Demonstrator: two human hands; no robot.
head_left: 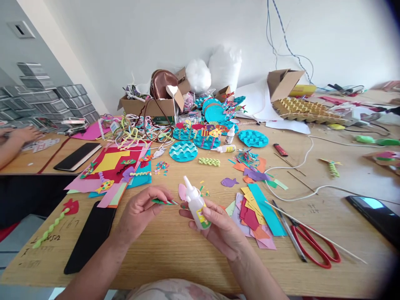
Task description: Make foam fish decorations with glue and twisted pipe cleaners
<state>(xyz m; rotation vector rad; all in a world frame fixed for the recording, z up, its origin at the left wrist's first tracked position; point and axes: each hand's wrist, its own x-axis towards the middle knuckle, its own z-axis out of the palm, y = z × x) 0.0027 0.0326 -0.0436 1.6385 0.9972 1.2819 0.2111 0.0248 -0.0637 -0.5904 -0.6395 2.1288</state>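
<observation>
My right hand (223, 227) is wrapped round a white glue bottle (197, 208) with a yellow and green label, its nozzle tilted up and to the left. Pinched in the fingertips of my left hand (140, 212) is a small green cut-out (163, 202), seen nearly edge-on, so its outline is unclear. Behind the bottle lies a pink cut-out (182, 191), partly covered. A purple fish cut-out (229, 182) rests on the table farther right. Beyond my hands are a lime-green twisted braid (209, 162) and a pile of tiny coloured scraps (161, 168).
Coloured paper pieces (246, 212), red-handled scissors (315, 246) and a pen (293, 233) lie to the right. Wavy blue discs (183, 151) and two more glue bottles sit farther back. A white cable (281, 166) crosses the table. Another person's hand (25, 135) is at far left.
</observation>
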